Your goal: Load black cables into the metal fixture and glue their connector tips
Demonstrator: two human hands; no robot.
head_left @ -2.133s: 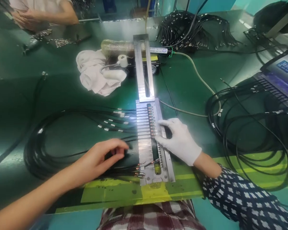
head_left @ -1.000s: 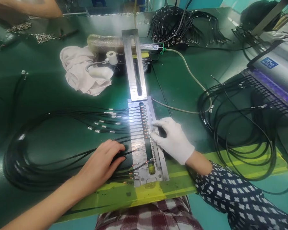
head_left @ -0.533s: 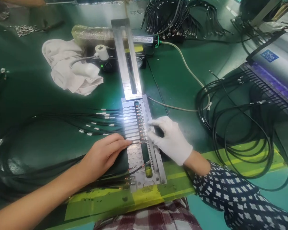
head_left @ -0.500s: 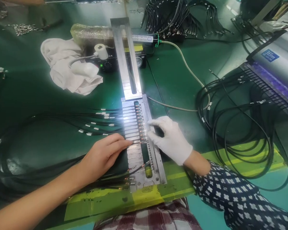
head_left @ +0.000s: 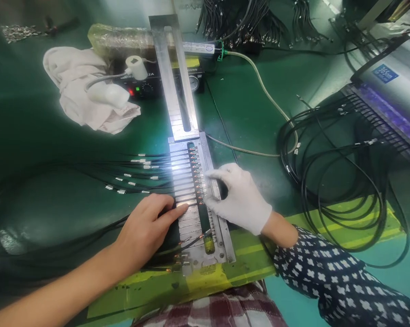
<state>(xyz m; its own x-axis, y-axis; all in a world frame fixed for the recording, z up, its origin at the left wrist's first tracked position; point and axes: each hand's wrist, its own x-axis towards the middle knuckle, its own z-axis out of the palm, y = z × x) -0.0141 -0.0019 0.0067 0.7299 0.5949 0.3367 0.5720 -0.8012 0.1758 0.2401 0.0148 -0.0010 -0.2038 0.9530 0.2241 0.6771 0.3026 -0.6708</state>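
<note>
A slotted metal jig (head_left: pixel 187 219) lies before me, its hinged frame (head_left: pixel 168 77) swung up. Several black cables lie side by side in its grooves, their small metal ends along the right slot. My left hand (head_left: pixel 149 222), bare, presses the thumb tip on a black cable (head_left: pixel 192 205) at the jig, fingers curled beside it. My right hand (head_left: pixel 242 197), in a white glove, rests at the jig's right rail (head_left: pixel 225 236). Its index finger and thumb are apart, the tips by the cable ends. A loose cable (head_left: pixel 195 241) lies across the jig's near part.
A white cloth (head_left: pixel 89 109) and a black control box (head_left: pixel 150 86) stand behind, with a syringe-like tube (head_left: pixel 201 48). Coiled black cables (head_left: pixel 341 218) lie right, beside a grey machine (head_left: pixel 389 86) with purple light. Hanging cables (head_left: pixel 239 22) are at the back.
My left fingers have drawn back and curled, while the thumb stays on the cable. The right hand has barely moved along the rail. The view has shifted slightly.
</note>
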